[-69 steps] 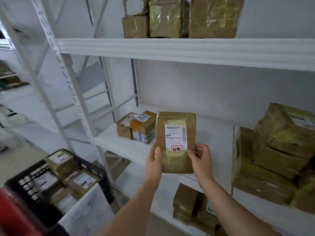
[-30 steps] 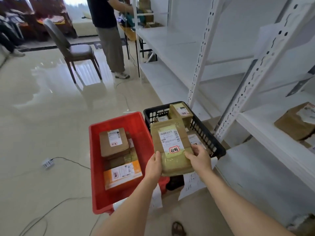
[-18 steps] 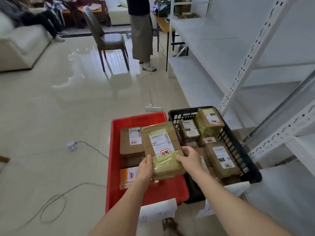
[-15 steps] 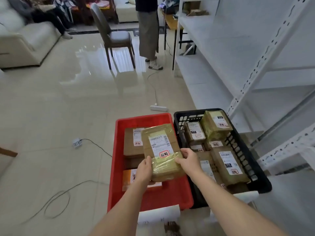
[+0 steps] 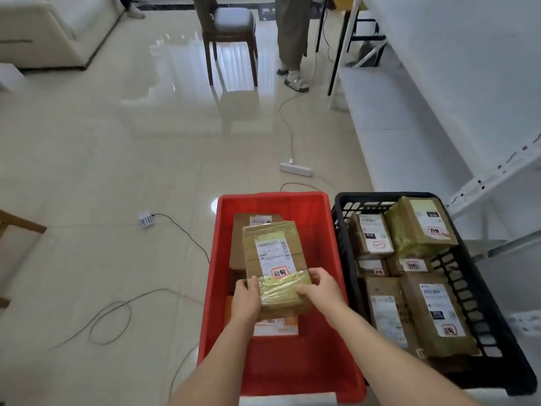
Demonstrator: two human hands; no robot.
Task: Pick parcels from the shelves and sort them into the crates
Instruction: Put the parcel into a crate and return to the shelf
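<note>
I hold a brown taped parcel (image 5: 273, 259) with a white label and a red-bordered sticker over the red crate (image 5: 322, 230). My left hand (image 5: 247, 300) grips its near left edge and my right hand (image 5: 320, 288) grips its near right edge. Under it in the red crate lie a brown parcel (image 5: 238, 238) and an orange-labelled parcel (image 5: 278, 328), both partly hidden. To the right stands the black crate (image 5: 480, 306), filled with several labelled parcels (image 5: 421, 230).
White shelving (image 5: 409, 136) runs along the right. On the tiled floor lie a power strip (image 5: 295, 169), a small white charger (image 5: 145, 220) and loose cables (image 5: 111, 317). A chair (image 5: 228, 27) and a standing person (image 5: 292, 39) are further off, a sofa (image 5: 52, 30) at far left.
I have turned from the shelf to the crates, carrying the parcel. It has moved left from over the black crate and down over the red crate. Both hands keep their hold.
</note>
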